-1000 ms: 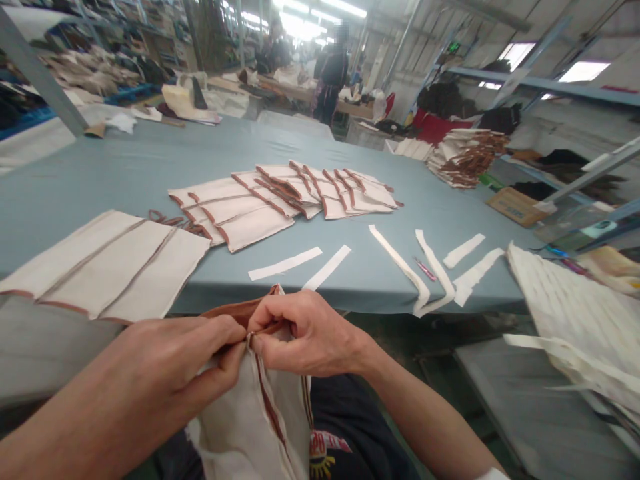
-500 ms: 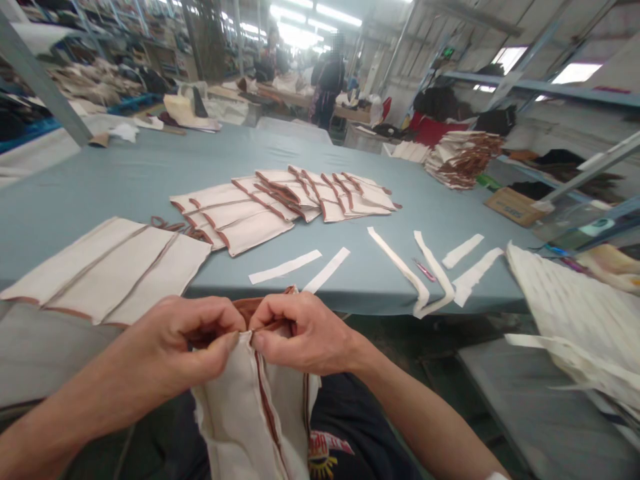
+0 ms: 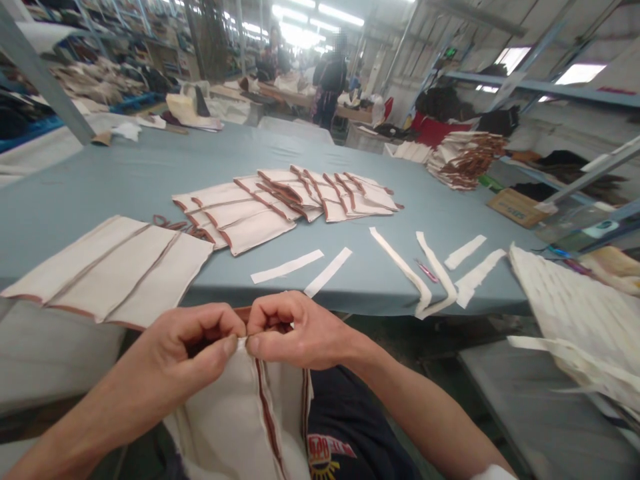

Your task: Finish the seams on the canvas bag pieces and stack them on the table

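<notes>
My left hand [image 3: 195, 350] and my right hand [image 3: 295, 330] meet above my lap, thumbs and fingertips pinching the top edge of a cream fabric panel [image 3: 220, 413]. Brown-edged seams run down the panel, which hangs onto my lap. Some brown material shows behind my fingers; the exact spot between the fingertips is hidden. Left of my hands, a similar cream panel [image 3: 125, 263] with brown edging overhangs the table edge. Two white strips lie just beyond my hands, one of them a short white strip [image 3: 327, 272].
Overlapping cream panels [image 3: 260, 220] lie across the blue-covered table [image 3: 125, 173]. To the right are bent white strips [image 3: 400, 267] and a small pink tool [image 3: 425, 270]. A stack of cream-and-brown pieces [image 3: 465, 160] stands at the back right. A person [image 3: 330, 80] stands farther off.
Both hands still pinch the panel's top edge, now closer together. The panel's lower left part has spread out to the left. The view has shifted slightly.
</notes>
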A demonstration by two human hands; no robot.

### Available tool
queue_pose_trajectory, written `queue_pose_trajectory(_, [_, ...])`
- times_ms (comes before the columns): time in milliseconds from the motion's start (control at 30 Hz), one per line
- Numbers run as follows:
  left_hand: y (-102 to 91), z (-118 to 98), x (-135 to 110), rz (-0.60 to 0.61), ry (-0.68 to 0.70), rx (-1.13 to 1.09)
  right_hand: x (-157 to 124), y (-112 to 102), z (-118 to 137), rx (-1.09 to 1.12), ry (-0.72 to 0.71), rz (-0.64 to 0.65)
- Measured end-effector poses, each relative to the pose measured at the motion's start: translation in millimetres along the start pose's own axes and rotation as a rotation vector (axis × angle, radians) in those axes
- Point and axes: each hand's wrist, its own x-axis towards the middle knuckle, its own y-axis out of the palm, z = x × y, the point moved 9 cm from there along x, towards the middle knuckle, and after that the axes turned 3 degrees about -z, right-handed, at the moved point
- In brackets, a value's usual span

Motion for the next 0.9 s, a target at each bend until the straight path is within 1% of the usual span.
queue_pose_trajectory(67, [3.6, 1, -4, 0.013, -0.005, 0.004, -1, 0, -2, -0.063, 0.045, 0.005])
queue_pose_trajectory(167, [5.7, 1, -9, 0.016, -0.03, -0.015, -7, -7, 4, -0.221, 0.062, -0.078])
queue_pose_trajectory(267, [9.7, 9, -11, 0.062, -0.073, -0.073, -15, -8, 16, -0.357, 0.017, -0.144])
queue_pose_trajectory(367, [16.1, 21, -13, 0.155, -0.106, -0.128, -21, -5, 27, -0.433, -0.043, -0.177])
queue_pose_trajectory(433, [18.6, 27, -15, 0.205, -0.125, -0.161, -24, -3, 30, -0.444, -0.058, -0.162])
queue_pose_trajectory(533, [19.6, 26, -18, 0.249, -0.11, -0.193, -29, 2, 32, -0.41, -0.066, -0.071])
queue_pose_trajectory(600, [17.8, 24, -19, 0.24, -0.086, -0.166, -33, 4, 34, -0.404, -0.098, -0.025])
queue_pose_trajectory(667, [13.7, 19, -20, 0.194, -0.052, -0.087, -37, 2, 37, -0.432, -0.144, -0.021])
queue_pose_trajectory(800, [5.6, 4, -22, 0.081, 0.003, 0.119, -42, 1, 42, -0.548, -0.205, -0.065])
queue_pose_trajectory(900, [7.0, -7, -25, 0.068, 0.001, 0.193, -44, 3, 47, -0.67, -0.22, -0.108])
